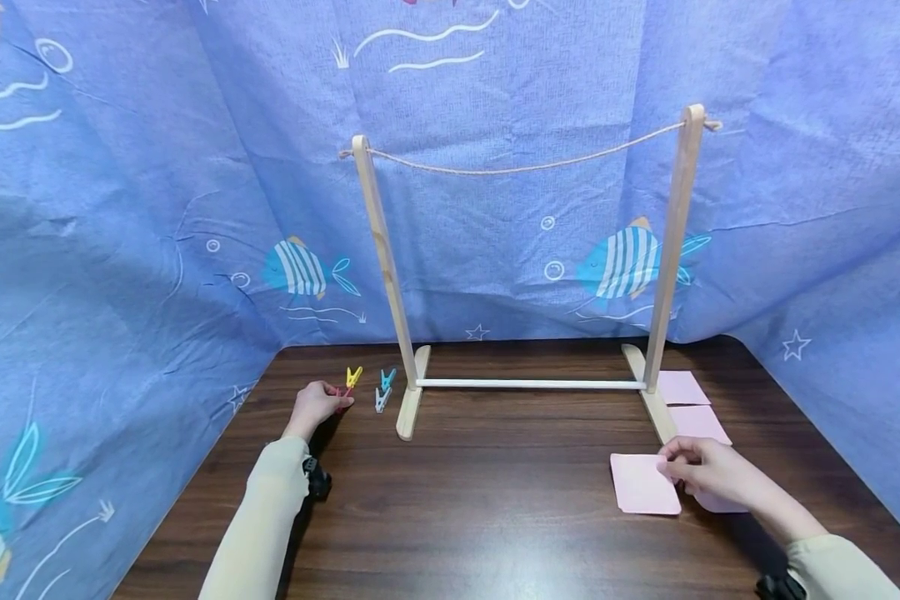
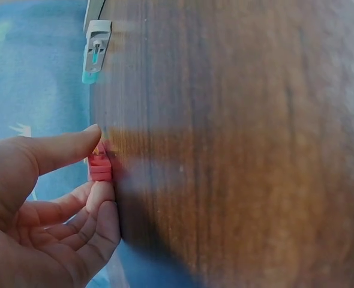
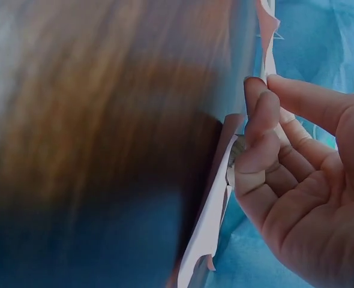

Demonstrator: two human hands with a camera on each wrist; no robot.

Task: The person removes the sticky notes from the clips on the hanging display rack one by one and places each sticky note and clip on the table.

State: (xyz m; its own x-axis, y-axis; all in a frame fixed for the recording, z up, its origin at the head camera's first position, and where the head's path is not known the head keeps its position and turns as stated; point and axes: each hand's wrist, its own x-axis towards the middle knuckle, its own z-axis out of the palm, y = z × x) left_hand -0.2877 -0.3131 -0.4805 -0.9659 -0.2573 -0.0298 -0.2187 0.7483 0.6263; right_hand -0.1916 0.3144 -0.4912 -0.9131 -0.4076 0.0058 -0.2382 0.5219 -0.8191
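My left hand (image 1: 319, 408) is at the left of the table, thumb and fingers on either side of a red clothespin (image 2: 101, 168), pinching it. Just beyond it lies a yellow clothespin (image 1: 353, 377). To the right are a blue clothespin (image 1: 387, 380) and a grey one (image 1: 382, 400). Between thumb and forefinger, my right hand (image 1: 712, 475) holds the right edge of a square pink paper (image 1: 645, 485) over the table. Under and behind this hand, more pink sheets (image 1: 697, 423) lie in a column, one partly covered by it.
A wooden stand with two posts (image 1: 671, 250) rises at the back, a sagging string (image 1: 510, 171) tied between their tops. A white bar (image 1: 532, 384) joins its feet. Blue fish-print cloth (image 1: 480, 250) hangs behind the dark wooden table (image 1: 495, 500).
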